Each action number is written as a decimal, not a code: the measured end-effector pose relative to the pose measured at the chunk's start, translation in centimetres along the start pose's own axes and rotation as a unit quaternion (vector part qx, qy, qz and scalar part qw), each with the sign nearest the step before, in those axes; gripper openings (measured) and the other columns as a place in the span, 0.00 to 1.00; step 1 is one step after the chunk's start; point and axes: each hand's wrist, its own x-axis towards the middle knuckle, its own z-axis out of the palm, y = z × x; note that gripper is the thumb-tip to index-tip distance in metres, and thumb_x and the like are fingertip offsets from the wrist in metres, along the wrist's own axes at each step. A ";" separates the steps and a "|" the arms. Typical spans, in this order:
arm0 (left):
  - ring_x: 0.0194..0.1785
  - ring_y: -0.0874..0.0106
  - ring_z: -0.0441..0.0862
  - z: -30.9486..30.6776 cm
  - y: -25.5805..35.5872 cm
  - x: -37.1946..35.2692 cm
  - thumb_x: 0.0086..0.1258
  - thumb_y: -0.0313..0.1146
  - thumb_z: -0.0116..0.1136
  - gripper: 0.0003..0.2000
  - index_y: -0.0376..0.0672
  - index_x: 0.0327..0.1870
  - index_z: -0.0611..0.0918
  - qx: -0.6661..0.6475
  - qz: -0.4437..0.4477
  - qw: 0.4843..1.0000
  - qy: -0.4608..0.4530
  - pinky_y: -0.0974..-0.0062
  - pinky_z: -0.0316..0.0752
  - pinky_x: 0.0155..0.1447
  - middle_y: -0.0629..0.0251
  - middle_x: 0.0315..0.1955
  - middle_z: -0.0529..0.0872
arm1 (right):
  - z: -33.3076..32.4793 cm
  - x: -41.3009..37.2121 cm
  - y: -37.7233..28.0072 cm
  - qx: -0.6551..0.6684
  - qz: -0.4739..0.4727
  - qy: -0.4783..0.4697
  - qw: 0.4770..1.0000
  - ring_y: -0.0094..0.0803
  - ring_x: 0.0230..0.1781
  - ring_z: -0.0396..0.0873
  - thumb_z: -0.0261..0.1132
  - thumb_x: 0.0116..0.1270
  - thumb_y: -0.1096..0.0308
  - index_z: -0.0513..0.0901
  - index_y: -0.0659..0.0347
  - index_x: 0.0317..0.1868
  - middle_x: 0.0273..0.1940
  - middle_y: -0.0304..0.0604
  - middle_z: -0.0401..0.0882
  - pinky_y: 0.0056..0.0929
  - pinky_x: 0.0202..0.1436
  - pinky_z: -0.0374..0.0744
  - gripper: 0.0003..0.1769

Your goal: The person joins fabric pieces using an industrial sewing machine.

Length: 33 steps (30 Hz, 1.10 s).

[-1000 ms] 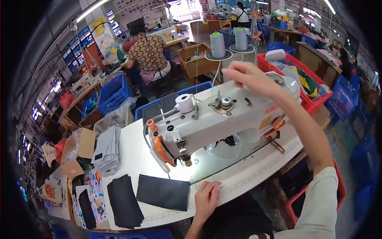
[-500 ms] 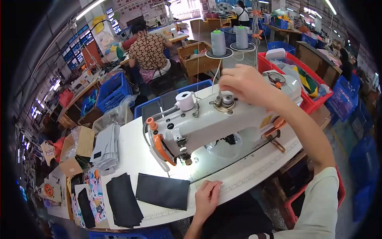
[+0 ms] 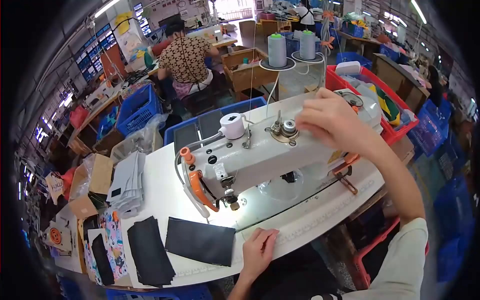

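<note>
A white sewing machine (image 3: pixel 270 155) with orange parts stands on the white table. Just right of the bobbin winder (image 3: pixel 288 127) on its top, my right hand (image 3: pixel 332 120) is raised with its fingers curled together. What those fingers pinch, if anything, is too small to make out. My left hand (image 3: pixel 257 252) rests at the table's front edge, fingers folded, with nothing visible in it. Left of it lies a flat black fabric piece (image 3: pixel 200 241), apart from the hand. A stack of black fabric pieces (image 3: pixel 148 251) lies further left.
Two grey thread cones (image 3: pixel 277 51) stand on a rack behind the machine. Grey fabric pieces (image 3: pixel 126 182) are piled at the table's left, by a cardboard box (image 3: pixel 100 175). A red crate (image 3: pixel 367 75) of fabric is at right. Another person (image 3: pixel 185 60) sits ahead, facing away.
My right hand has moved right and slightly down, away from the bobbin winder. My left hand has stayed in place. The view has shifted slightly.
</note>
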 end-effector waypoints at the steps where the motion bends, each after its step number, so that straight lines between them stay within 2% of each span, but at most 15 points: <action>1: 0.30 0.73 0.80 0.2 0.0 -0.1 0.76 0.23 0.61 0.06 0.36 0.46 0.89 -0.003 -0.004 1.000 -0.002 0.77 0.73 0.34 0.61 0.31 0.83 | -0.9 -0.3 -1.2 0.008 0.004 -0.012 1.000 0.42 0.34 0.75 0.72 0.62 0.76 0.83 0.58 0.38 0.33 0.41 0.78 0.37 0.41 0.73 0.07; 3: 0.30 0.73 0.80 0.4 0.1 0.2 0.76 0.23 0.61 0.06 0.36 0.47 0.89 -0.006 -0.004 1.000 -0.004 0.77 0.73 0.34 0.61 0.31 0.83 | -2.4 -0.8 -2.8 0.024 0.017 -0.035 0.999 0.43 0.34 0.75 0.71 0.64 0.75 0.83 0.58 0.38 0.33 0.42 0.78 0.37 0.42 0.73 0.05; 8: 0.30 0.73 0.80 0.3 0.0 0.1 0.76 0.23 0.61 0.07 0.36 0.47 0.89 -0.001 0.001 1.000 -0.006 0.77 0.73 0.34 0.61 0.31 0.84 | -0.3 1.1 -1.0 0.062 -0.011 -0.026 0.998 0.43 0.35 0.75 0.71 0.65 0.75 0.83 0.59 0.38 0.33 0.42 0.79 0.36 0.43 0.73 0.04; 11: 0.30 0.73 0.80 0.0 -0.1 0.1 0.76 0.23 0.61 0.07 0.36 0.47 0.89 -0.004 0.000 1.000 0.000 0.77 0.73 0.34 0.61 0.31 0.84 | -0.7 -0.7 0.0 0.017 0.032 -0.033 0.999 0.42 0.34 0.75 0.70 0.65 0.74 0.83 0.60 0.38 0.32 0.42 0.78 0.35 0.44 0.72 0.04; 15: 0.30 0.74 0.80 0.5 0.1 0.2 0.76 0.23 0.61 0.07 0.36 0.47 0.89 -0.002 -0.005 1.000 -0.009 0.77 0.72 0.34 0.62 0.32 0.84 | -2.2 -0.4 -3.1 0.031 0.001 -0.025 0.999 0.42 0.33 0.74 0.71 0.66 0.74 0.82 0.60 0.38 0.32 0.42 0.78 0.36 0.46 0.72 0.05; 19: 0.30 0.74 0.80 0.1 0.2 0.2 0.76 0.23 0.61 0.07 0.36 0.47 0.90 0.011 -0.005 1.000 -0.013 0.77 0.72 0.34 0.62 0.32 0.85 | 0.3 1.0 -0.2 0.056 0.010 -0.020 0.998 0.42 0.33 0.74 0.71 0.65 0.74 0.81 0.59 0.38 0.31 0.41 0.77 0.37 0.47 0.72 0.06; 23: 0.30 0.74 0.80 0.2 0.0 0.0 0.75 0.23 0.61 0.07 0.37 0.47 0.90 0.003 -0.007 1.000 -0.007 0.77 0.72 0.34 0.61 0.32 0.85 | -1.1 -1.7 -0.9 0.016 0.049 -0.041 0.998 0.42 0.33 0.74 0.71 0.64 0.75 0.81 0.59 0.38 0.31 0.41 0.76 0.38 0.48 0.72 0.06; 27: 0.30 0.74 0.81 0.4 0.0 0.2 0.75 0.23 0.61 0.07 0.37 0.47 0.90 0.013 0.000 1.000 -0.017 0.77 0.72 0.34 0.61 0.32 0.85 | -0.9 0.2 -2.7 0.051 -0.021 -0.008 0.998 0.42 0.33 0.74 0.69 0.63 0.77 0.80 0.59 0.37 0.31 0.41 0.76 0.36 0.49 0.71 0.06; 31: 0.30 0.74 0.81 0.0 0.1 0.1 0.75 0.23 0.62 0.07 0.37 0.47 0.90 0.013 -0.001 1.000 -0.013 0.77 0.72 0.34 0.61 0.32 0.85 | 1.1 1.0 0.1 0.058 0.006 0.011 0.998 0.42 0.34 0.74 0.68 0.63 0.78 0.80 0.59 0.37 0.32 0.41 0.76 0.37 0.50 0.71 0.06; 33: 0.30 0.73 0.81 0.1 0.1 0.1 0.75 0.23 0.62 0.07 0.37 0.47 0.90 0.008 -0.004 1.000 -0.011 0.77 0.72 0.34 0.61 0.32 0.85 | -0.2 -0.4 -0.9 0.044 0.015 -0.005 0.999 0.42 0.34 0.74 0.68 0.63 0.78 0.80 0.59 0.37 0.32 0.41 0.76 0.37 0.50 0.71 0.06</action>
